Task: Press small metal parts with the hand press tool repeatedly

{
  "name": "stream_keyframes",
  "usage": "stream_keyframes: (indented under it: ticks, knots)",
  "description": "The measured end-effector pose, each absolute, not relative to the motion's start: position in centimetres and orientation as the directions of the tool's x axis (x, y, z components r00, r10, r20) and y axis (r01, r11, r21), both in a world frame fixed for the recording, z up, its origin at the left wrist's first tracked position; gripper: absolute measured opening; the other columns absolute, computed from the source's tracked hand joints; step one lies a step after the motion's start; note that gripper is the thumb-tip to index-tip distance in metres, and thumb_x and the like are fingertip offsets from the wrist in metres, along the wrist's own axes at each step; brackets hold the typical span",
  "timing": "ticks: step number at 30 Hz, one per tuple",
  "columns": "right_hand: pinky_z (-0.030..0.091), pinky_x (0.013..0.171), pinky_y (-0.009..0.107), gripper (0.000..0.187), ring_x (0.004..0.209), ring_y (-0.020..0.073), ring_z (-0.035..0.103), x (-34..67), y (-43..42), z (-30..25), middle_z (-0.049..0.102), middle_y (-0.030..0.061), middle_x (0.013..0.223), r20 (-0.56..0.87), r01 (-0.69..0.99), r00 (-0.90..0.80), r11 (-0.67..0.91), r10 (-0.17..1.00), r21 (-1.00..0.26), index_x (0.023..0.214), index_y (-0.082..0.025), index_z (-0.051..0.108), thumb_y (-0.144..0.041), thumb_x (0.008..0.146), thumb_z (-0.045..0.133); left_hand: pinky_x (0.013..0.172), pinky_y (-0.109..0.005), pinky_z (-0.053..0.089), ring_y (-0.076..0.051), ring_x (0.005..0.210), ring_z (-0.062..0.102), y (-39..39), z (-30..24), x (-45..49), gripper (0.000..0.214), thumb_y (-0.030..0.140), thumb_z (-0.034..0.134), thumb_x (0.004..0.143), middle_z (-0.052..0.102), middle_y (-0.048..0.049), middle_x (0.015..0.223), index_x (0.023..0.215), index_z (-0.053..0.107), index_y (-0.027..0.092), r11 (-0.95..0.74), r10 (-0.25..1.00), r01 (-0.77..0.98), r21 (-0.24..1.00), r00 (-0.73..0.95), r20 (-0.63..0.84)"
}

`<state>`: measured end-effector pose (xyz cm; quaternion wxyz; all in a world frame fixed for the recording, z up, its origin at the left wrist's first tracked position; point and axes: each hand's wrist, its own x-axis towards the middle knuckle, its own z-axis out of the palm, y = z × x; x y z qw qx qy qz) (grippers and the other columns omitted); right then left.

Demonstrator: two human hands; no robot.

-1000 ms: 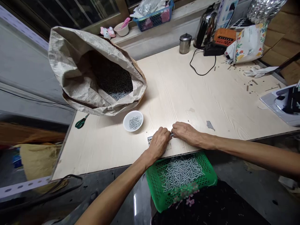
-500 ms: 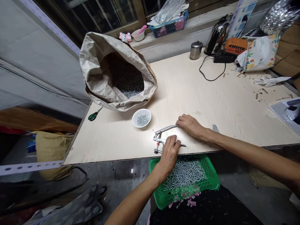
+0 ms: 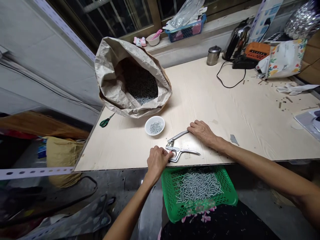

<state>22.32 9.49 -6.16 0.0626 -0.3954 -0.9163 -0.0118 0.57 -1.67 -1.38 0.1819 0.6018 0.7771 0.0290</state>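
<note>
A pair of silver snap-fastener pliers [image 3: 177, 152] lies near the table's front edge, its spring visible between the two spread handles. My right hand [image 3: 202, 132] is closed on the end of the upper handle. At the jaw end, my left hand [image 3: 158, 160] has its fingertips pinched together by a red part; any small piece between them is hidden. A white bowl [image 3: 154, 125] with small metal pins stands just beyond the left hand. Below the table edge, a green basket [image 3: 170, 210] holds many silver metal pins.
An open woven sack [image 3: 110, 83] of metal pieces stands at the back left, with green-handled scissors [image 3: 104, 122] beside it. Farther back are a lidded metal canister [image 3: 213, 55], a kettle [image 3: 236, 40] and a black cord [image 3: 226, 87]. A grey scrap [image 3: 234, 139] lies near my right forearm.
My left hand has let go of the lower handle area and shifted left to the pliers' jaw end. My right hand stays on the upper handle. The camera view has shifted slightly.
</note>
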Motion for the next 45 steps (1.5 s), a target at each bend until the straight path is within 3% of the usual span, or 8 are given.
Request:
stream_keyframes:
  ticks: [2,5,15,18,22,30,40,45]
  knots:
    - [0.026,0.068,0.030,0.022,0.084,0.0188,0.044,22.2,9.5,-6.2,0.060,0.0046,0.090,0.121,0.727,-0.679,0.686,0.724,-0.030,0.092,-0.018,0.061,-0.005,0.092,0.043,0.057,-0.026,0.035,-0.019,0.075,0.058,-0.7,-1.1,-0.1,0.028,0.042,0.065,0.075,0.064,-0.0045,0.071,0.064,0.064,0.017,0.348,0.869,0.893,0.287,-0.192,-0.457]
    - [0.026,0.067,0.030,0.022,0.084,0.0187,0.044,22.2,9.5,-6.2,0.060,0.0048,0.090,0.114,0.731,-0.675,0.682,0.729,-0.032,0.092,-0.018,0.061,-0.005,0.092,0.042,0.056,-0.026,0.033,-0.016,0.067,0.058,0.5,-0.7,-0.1,0.020,0.034,0.062,0.075,0.064,-0.0035,0.066,0.064,0.065,0.017,0.338,0.813,0.904,0.260,-0.141,-0.564]
    - [0.025,0.066,0.031,0.022,0.082,0.0197,0.045,21.7,9.5,-6.2,0.060,0.0051,0.086,0.115,0.721,-0.687,0.693,0.718,-0.019,0.088,-0.018,0.059,-0.007,0.093,0.041,0.067,-0.031,0.043,-0.027,0.095,0.060,2.5,2.2,-0.7,0.023,0.006,0.045,0.080,0.066,-0.0168,0.095,0.078,0.067,0.011,-0.028,0.926,0.986,-0.162,-0.036,-0.376]
    - [0.026,0.066,0.031,0.021,0.082,0.0199,0.045,21.6,9.5,-6.4,0.060,0.0049,0.086,0.130,0.718,-0.687,0.695,0.715,-0.032,0.087,-0.019,0.059,-0.007,0.092,0.042,0.061,-0.029,0.042,-0.023,0.079,0.062,0.3,3.3,-0.4,0.019,0.012,0.049,0.081,0.066,-0.0125,0.086,0.076,0.067,0.013,-0.061,0.948,0.995,-0.081,0.033,-0.317]
    - [0.028,0.065,0.032,0.022,0.080,0.0197,0.045,21.7,9.4,-6.4,0.059,0.0050,0.084,0.162,0.708,-0.689,0.704,0.706,-0.059,0.084,-0.019,0.057,-0.006,0.091,0.042,0.056,-0.027,0.040,-0.019,0.069,0.060,-2.6,3.9,-0.1,0.012,0.019,0.057,0.080,0.064,-0.0056,0.074,0.073,0.067,0.020,-0.336,0.914,0.926,0.175,0.365,-0.176]
    - [0.029,0.063,0.030,0.023,0.080,0.0188,0.047,21.6,9.1,-6.6,0.059,0.0049,0.083,0.203,0.711,-0.675,0.699,0.710,-0.077,0.084,-0.019,0.057,-0.002,0.089,0.042,0.067,-0.028,0.042,-0.023,0.094,0.060,7.2,2.6,-4.0,0.025,0.019,0.046,0.090,0.067,-0.0103,0.097,0.093,0.071,0.017,0.068,0.989,0.995,-0.068,-0.076,-0.126]
    - [0.030,0.063,0.030,0.018,0.079,0.0183,0.047,21.5,9.0,-7.4,0.057,0.0036,0.081,0.276,0.714,-0.646,0.691,0.712,-0.111,0.083,-0.019,0.056,-0.005,0.088,0.046,0.075,-0.030,0.046,-0.025,0.103,0.055,10.7,-0.7,-4.6,0.028,0.008,0.039,0.088,0.063,-0.0151,0.103,0.091,0.067,0.012,-0.178,0.968,0.974,-0.142,0.148,-0.201]
    - [0.031,0.064,0.030,0.020,0.080,0.0187,0.049,21.6,9.3,-7.2,0.059,0.0043,0.084,0.243,0.721,-0.650,0.685,0.720,-0.102,0.085,-0.019,0.058,-0.003,0.087,0.047,0.078,-0.030,0.046,-0.023,0.096,0.058,10.5,0.9,-4.2,0.022,0.012,0.044,0.087,0.066,-0.0135,0.099,0.089,0.065,0.013,-0.063,0.995,0.998,0.031,0.065,-0.080]
